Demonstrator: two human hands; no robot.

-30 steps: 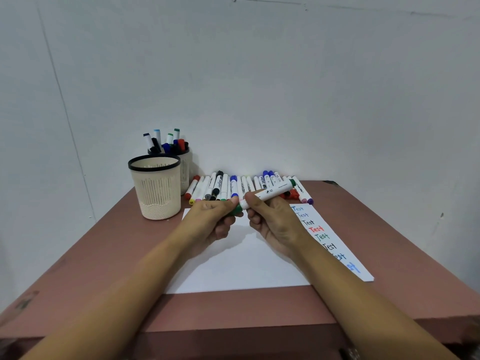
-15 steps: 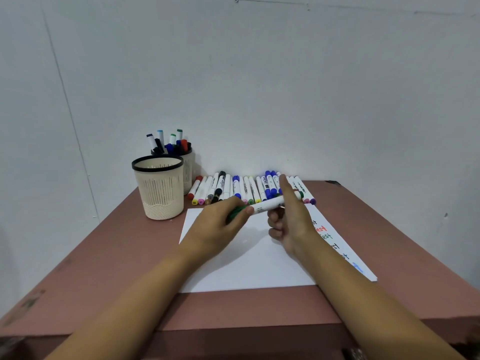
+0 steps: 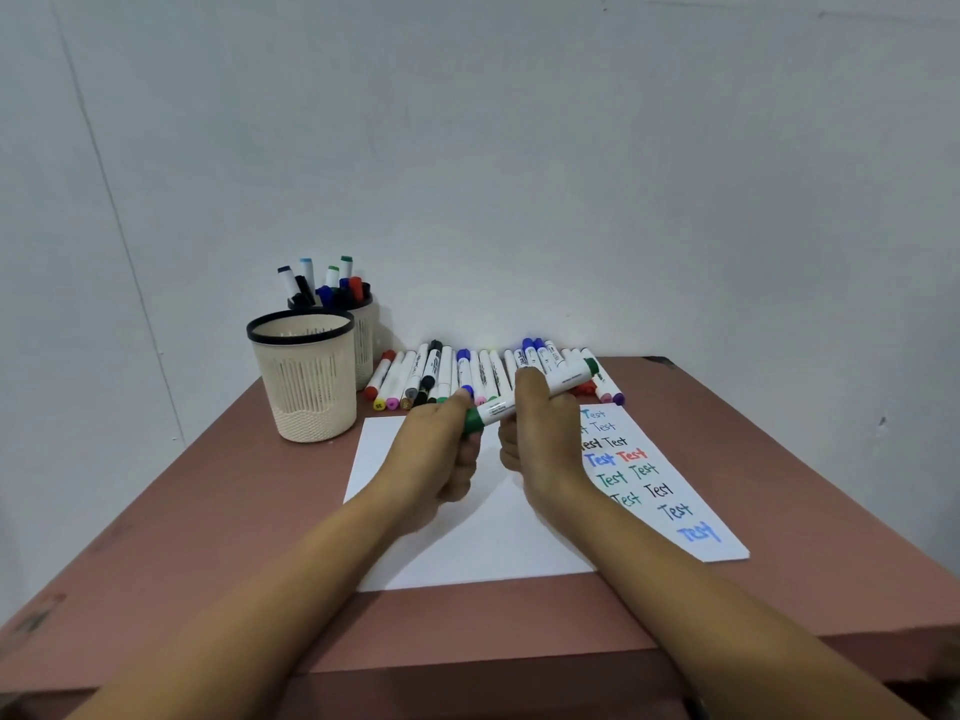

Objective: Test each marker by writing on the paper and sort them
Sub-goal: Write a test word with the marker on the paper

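A green marker [image 3: 566,380] with a white barrel is held slanted above the white paper [image 3: 467,537]. My left hand [image 3: 441,449] grips its green cap end at the lower left. My right hand [image 3: 545,433] is curled round the barrel's middle. The paper's right side carries several coloured "Test" words [image 3: 644,475]. A row of several markers [image 3: 467,376] lies along the table's far edge, behind my hands.
A cream mesh cup [image 3: 304,376] with a black rim stands at the left of the brown table [image 3: 208,511]. Behind it a second cup [image 3: 363,350] holds several markers upright. A white wall rises close behind the table.
My right hand had loosened with a finger pointing up half a second ago; now it is curled round the barrel again. Both hands rose slightly with the marker.
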